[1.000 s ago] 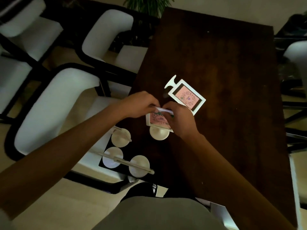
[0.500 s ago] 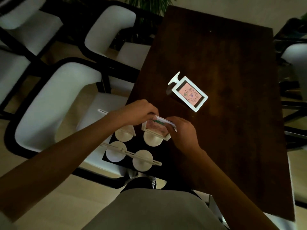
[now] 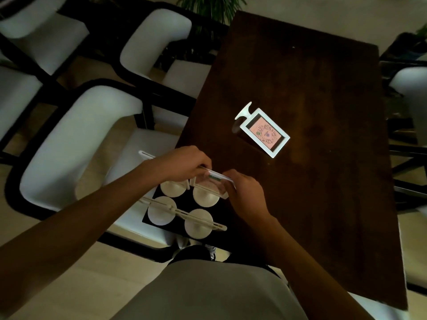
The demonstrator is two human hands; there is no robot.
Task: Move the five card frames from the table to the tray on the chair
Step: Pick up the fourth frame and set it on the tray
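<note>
A black tray (image 3: 150,218) rests on the seat of the white chair (image 3: 76,144) left of the dark table (image 3: 300,192). Several white card frames with round bases stand on it. My left hand (image 3: 182,163) and my right hand (image 3: 245,192) both hold the top edge of one upright card frame (image 3: 211,185) at the tray's far right corner. Its round base sits over the tray. One more card frame (image 3: 264,132) lies flat on the table, its pink card facing up.
Other white chairs (image 3: 157,40) stand along the table's left side, and one (image 3: 411,88) is at the right. A potted plant (image 3: 212,5) is beyond the table's far end. My grey clothing (image 3: 208,292) fills the bottom of the view.
Both hands carried the card frame left and toward me, from the table's edge down to the tray. The frame turned more upright. The frame lying flat has not moved.
</note>
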